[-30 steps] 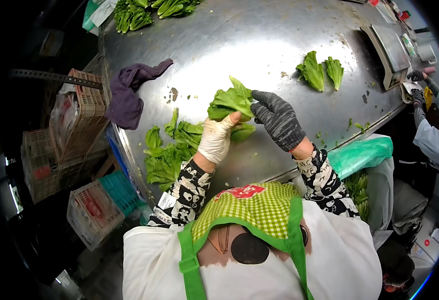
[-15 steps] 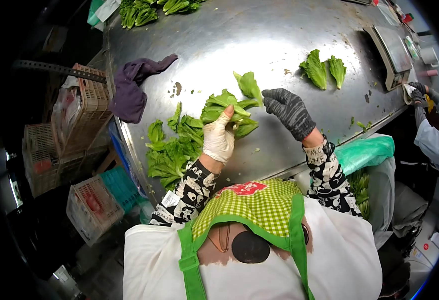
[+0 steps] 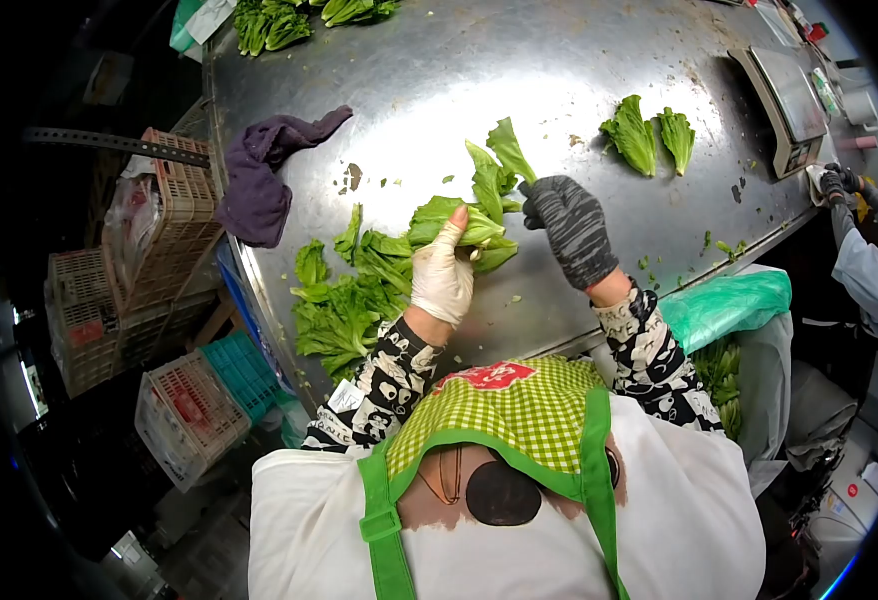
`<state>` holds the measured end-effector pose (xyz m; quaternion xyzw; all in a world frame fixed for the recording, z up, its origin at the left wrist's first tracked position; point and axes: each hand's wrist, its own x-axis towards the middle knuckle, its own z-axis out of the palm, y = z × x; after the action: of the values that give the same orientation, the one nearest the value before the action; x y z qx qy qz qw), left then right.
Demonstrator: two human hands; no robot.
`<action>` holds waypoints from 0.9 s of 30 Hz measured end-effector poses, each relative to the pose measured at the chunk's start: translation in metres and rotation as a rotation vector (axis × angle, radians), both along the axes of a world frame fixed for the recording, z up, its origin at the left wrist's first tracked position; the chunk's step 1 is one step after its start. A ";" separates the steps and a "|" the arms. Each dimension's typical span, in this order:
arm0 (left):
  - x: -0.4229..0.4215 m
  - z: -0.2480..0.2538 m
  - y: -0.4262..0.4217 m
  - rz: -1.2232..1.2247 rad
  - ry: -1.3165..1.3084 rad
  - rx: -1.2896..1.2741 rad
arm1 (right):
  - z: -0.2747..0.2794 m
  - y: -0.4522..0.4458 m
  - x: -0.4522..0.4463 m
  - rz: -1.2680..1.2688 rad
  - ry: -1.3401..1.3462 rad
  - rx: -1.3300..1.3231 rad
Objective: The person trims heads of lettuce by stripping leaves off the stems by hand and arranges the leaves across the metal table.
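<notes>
My left hand, in a thin white glove, is closed around a small head of green leafy lettuce, its cut stem end facing right. My right hand, in a dark grey knit glove, is just right of it with the fingers pinched at the base of a loose lettuce leaf. Another leaf stands out beside the head, between the two hands. Under and left of my left hand lies a pile of lettuce on the metal table.
Two lettuce pieces lie at the right, near a scale. A purple cloth lies at the left edge, with plastic crates beyond. More lettuce sits far left. A green-lined bag stands right; a co-worker's sleeve shows beyond.
My right hand has moved slightly left and down, and its fingers have curled in at a leaf's base. The leaf now points up and left, away from the lettuce head.
</notes>
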<state>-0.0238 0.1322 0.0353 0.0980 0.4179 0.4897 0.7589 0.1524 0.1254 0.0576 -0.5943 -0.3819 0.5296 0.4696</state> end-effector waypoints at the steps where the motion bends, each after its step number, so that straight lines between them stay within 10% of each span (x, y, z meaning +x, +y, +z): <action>1: -0.001 -0.001 0.001 0.001 -0.008 0.014 | -0.004 0.002 0.005 0.051 -0.184 0.042; 4: -0.004 -0.003 0.003 0.002 -0.028 0.043 | -0.018 0.006 0.015 0.174 -0.606 0.041; 11: -0.004 -0.001 0.005 -0.010 -0.019 0.073 | 0.001 -0.002 -0.007 0.378 -0.139 0.130; 15: 0.003 0.004 0.007 0.042 -0.125 0.010 | -0.010 -0.003 -0.006 0.291 -0.330 0.159; 19: 0.001 0.005 0.009 -0.075 -0.181 0.062 | -0.002 0.002 0.011 0.202 0.243 -0.220; 27: -0.007 -0.011 0.008 -0.185 -0.063 0.092 | -0.019 0.004 0.016 0.075 0.575 -0.380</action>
<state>-0.0307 0.1403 0.0244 0.1556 0.3602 0.4393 0.8082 0.1680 0.1295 0.0383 -0.4832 -0.1503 0.7538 0.4192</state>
